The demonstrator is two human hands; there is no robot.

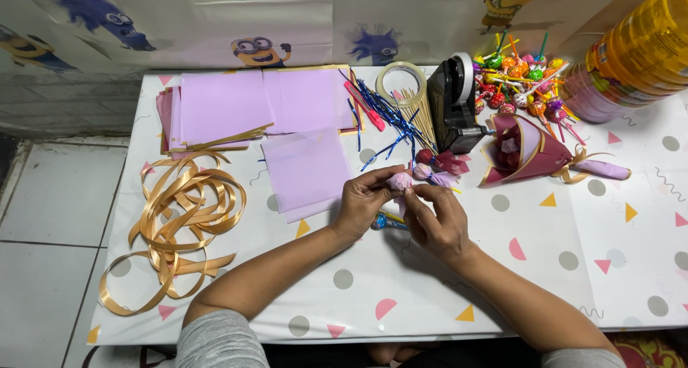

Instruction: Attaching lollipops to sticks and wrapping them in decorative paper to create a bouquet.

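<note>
My left hand and my right hand meet over the middle of the table, both pinching a small lollipop wrapped in lilac paper. Its stick runs down behind my fingers. A blue-wrapped lollipop lies on the table just under my hands. Two wrapped lollipops, one dark red and one lilac, lie just beyond my fingertips. A sheet of lilac paper rests to the left of my left hand.
Stacks of lilac paper, gold ribbon loops, blue twist ties, wooden skewers, a tape roll, a black tape dispenser, a lollipop pile, a maroon paper bouquet and a yellow jar sit on the patterned tablecloth.
</note>
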